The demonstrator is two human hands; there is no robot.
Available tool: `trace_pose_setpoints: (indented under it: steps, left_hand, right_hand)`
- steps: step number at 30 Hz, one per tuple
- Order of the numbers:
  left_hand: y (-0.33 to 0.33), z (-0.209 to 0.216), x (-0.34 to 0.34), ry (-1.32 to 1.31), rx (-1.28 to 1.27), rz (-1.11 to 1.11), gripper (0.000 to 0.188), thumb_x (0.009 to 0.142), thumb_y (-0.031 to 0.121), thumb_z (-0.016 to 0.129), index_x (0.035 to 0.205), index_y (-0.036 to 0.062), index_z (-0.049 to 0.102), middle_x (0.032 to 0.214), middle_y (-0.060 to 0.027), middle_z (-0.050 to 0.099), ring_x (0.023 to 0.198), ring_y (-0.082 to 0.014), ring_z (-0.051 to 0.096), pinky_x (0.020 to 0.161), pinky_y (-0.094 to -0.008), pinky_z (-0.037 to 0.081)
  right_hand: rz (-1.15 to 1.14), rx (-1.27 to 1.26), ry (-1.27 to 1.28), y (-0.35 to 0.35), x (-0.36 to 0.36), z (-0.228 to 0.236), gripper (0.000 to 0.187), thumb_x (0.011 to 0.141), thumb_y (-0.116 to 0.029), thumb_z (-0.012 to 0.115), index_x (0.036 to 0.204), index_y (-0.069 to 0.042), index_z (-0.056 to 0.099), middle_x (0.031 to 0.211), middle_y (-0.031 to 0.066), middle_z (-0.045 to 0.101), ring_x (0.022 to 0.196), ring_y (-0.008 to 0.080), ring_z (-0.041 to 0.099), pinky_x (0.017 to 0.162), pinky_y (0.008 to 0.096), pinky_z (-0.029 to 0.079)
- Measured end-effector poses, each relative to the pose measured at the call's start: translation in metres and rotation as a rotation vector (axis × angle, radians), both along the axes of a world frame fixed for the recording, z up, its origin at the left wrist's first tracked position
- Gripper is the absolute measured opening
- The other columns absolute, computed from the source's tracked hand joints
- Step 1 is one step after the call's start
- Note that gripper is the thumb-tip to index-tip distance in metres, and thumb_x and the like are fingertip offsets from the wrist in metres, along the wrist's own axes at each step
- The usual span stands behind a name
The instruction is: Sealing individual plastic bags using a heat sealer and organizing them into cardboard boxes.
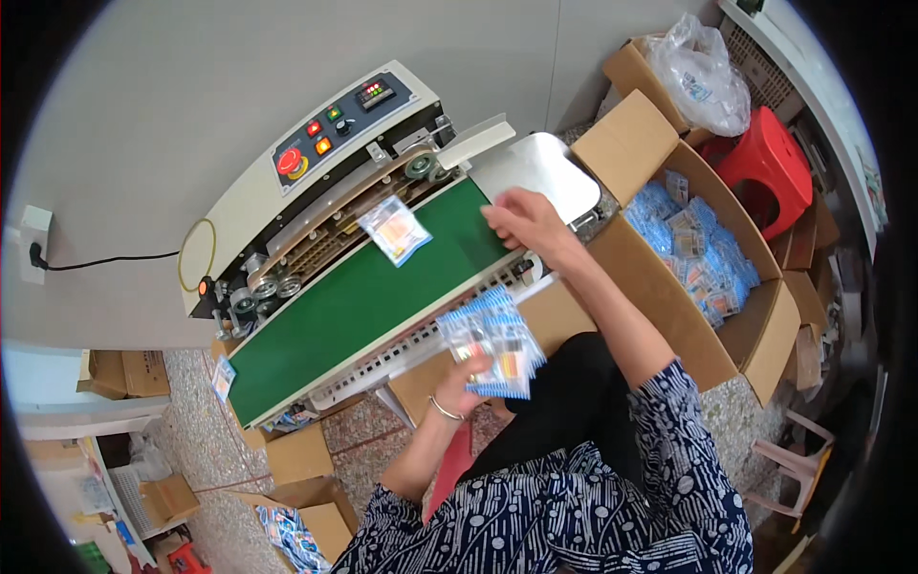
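Observation:
My left hand (pixel 459 381) is closed on a fanned stack of small clear packets (pixel 492 342) with blue-and-white edges, held in front of the machine's near side. My right hand (pixel 526 225) hovers over the right end of the green conveyor belt (pixel 354 311), its fingers curled in and no packet visible in them. One loose packet (pixel 395 231) sits tilted on the belt, by the sealing machine's (pixel 325 182) rollers. Another packet (pixel 223 379) is at the belt's far left end.
A control panel (pixel 339 124) with lit buttons tops the machine. Right of me stands an open carton (pixel 660 297) full of blue packets, with a red stool (pixel 770 167) behind it. A metal tray (pixel 540 177) adjoins the belt. Another carton (pixel 330 526) with packets stands at lower left.

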State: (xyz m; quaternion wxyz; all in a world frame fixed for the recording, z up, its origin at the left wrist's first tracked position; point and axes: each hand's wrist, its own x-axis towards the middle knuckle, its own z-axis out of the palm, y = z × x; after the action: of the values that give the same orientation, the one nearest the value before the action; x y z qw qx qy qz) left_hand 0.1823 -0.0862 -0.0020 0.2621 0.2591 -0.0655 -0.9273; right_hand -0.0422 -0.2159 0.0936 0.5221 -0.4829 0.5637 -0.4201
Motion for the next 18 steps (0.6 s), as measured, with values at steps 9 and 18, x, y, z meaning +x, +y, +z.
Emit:
trace_pose_setpoints:
  steps: [9, 18]
  left_hand:
    - [-0.046, 0.043, -0.028, -0.093, -0.301, 0.266, 0.059, 0.075, 0.009, 0.065, 0.128, 0.0007, 0.038, 0.12, -0.0137, 0.052, 0.109, -0.0278, 0.054, 0.094, -0.0423, 0.045]
    - [-0.059, 0.053, -0.042, -0.098, -0.365, 0.393, 0.055, 0.078, 0.005, 0.063, 0.127, 0.0019, 0.04, 0.12, -0.012, 0.052, 0.11, -0.0263, 0.052, 0.095, -0.0388, 0.043]
  right_hand:
    - [0.123, -0.159, 0.045, 0.092, 0.0, 0.014, 0.029, 0.08, -0.027, 0.067, 0.089, 0.0, 0.058, 0.098, 0.0081, 0.056, 0.087, 0.0139, 0.056, 0.073, 0.0271, 0.046]
    - [-0.072, -0.418, 0.48, 0.101, 0.019, 0.008, 0.035, 0.072, -0.022, 0.071, 0.093, -0.003, 0.051, 0.114, 0.0211, 0.048, 0.105, 0.0346, 0.05, 0.085, 0.0387, 0.042]
